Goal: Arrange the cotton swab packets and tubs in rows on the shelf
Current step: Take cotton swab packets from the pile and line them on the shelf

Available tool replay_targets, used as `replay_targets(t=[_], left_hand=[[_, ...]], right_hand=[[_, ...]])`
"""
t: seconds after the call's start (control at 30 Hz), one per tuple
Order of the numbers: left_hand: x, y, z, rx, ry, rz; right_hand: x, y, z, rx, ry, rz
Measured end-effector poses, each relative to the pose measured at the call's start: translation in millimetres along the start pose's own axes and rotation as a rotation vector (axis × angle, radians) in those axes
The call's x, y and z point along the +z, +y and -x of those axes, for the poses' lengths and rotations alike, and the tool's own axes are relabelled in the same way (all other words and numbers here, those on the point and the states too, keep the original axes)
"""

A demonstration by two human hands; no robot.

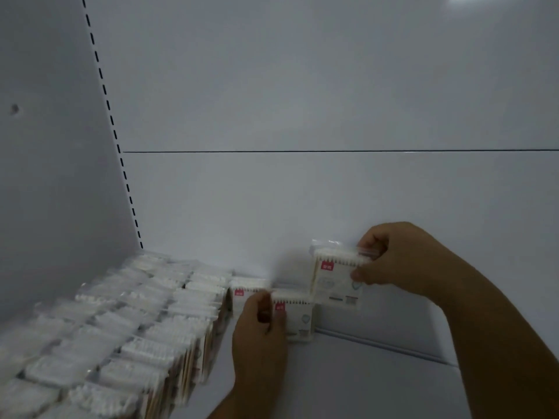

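While my left hand [260,326] grips the standing packet [298,316] on the shelf [348,388], my right hand [402,264] pinches a second packet [337,279] up at its 2 o'clock; next, guessing it goes upright alongside, growing the row.

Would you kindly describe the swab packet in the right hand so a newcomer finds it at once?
Start at the white back wall, right of the packed rows. There the right hand pinches the raised packet by its top edge. It alone is lifted, above and right of the lower packet that the left hand grips.
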State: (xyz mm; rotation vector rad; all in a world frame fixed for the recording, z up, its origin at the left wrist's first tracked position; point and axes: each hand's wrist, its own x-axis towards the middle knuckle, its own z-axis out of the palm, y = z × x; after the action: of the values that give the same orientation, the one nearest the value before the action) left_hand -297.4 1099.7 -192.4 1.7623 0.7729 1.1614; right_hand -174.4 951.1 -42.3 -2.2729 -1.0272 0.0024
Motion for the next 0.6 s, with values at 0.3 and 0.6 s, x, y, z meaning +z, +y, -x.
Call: replay_targets(t=[0.3,0.6], left_hand=[[2,-6,-3,-0.100,-0.036,0.006],[8,-7,0,-0.076,0.110,-0.165]], right_hand=[[17,-2,6,0.046,-0.196,0.002],[27,10,0,0.124,-0.285,-0.068]])
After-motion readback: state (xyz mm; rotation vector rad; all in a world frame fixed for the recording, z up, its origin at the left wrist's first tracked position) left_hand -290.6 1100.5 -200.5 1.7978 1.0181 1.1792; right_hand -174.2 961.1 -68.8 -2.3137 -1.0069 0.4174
